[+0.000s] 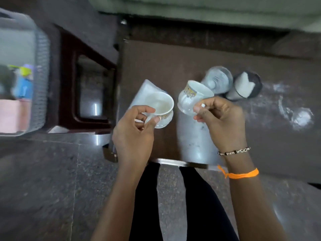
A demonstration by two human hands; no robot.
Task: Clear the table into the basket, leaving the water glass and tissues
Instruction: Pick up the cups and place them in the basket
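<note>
Left hand – clamped on cup; right hand – clamped on tilted cup | basket cut off, blurred | dark table; stone floor

Dim indoor light, strong motion blur, glare on table, wide-angle edge distortion

Dark brown bench seen from above, surface smeared with pale streaks at right. On it: white folded tissues near left edge, clear water glass near middle, dark tumbler holding white paper just beside glass. Speckled grey stone floor below bench.
</note>
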